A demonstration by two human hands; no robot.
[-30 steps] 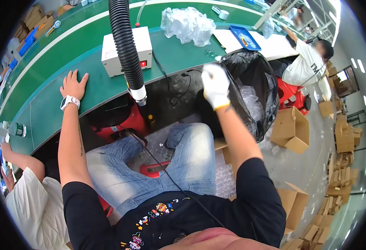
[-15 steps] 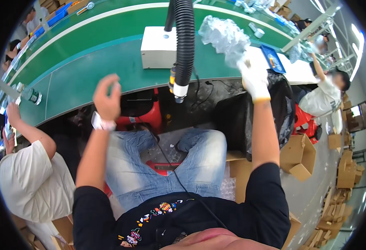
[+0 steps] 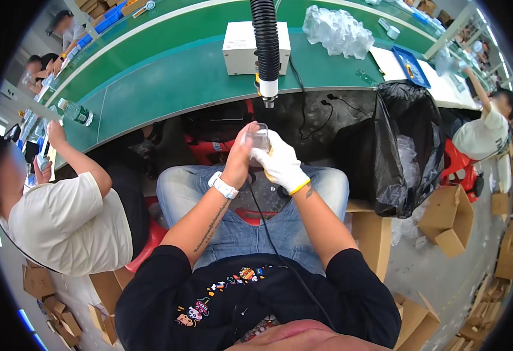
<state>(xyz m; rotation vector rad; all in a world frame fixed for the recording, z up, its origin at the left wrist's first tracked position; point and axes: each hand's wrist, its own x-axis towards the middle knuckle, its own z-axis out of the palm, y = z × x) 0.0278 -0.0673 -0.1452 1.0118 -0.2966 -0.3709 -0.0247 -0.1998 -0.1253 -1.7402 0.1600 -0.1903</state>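
Note:
In front of my knees, below the hose's end, my two hands meet around a small clear plastic piece (image 3: 260,137), shaped like a shallow cup or cover. Bare, with a white watch on its wrist, my left hand (image 3: 237,159) presses on the piece from the left, its fingertips smeared by motion. My right hand (image 3: 281,162), in a white glove with a yellow cuff, grips it from the right. Fingers partly hide the piece. Just beyond them hangs a black ribbed hose (image 3: 265,41) with a white and metal nozzle (image 3: 269,93).
A white box (image 3: 242,51) stands on the green bench (image 3: 168,88). Farther right lie a heap of clear plastic pieces (image 3: 338,32) and a blue tray (image 3: 411,65). A black bag (image 3: 405,169) sits right of my knees. Co-workers sit on both sides; a bottle (image 3: 75,112) lies left.
My right hand has come back from the plastic heap, toward me and left. My left hand has moved right to meet it. A clear piece is now between them.

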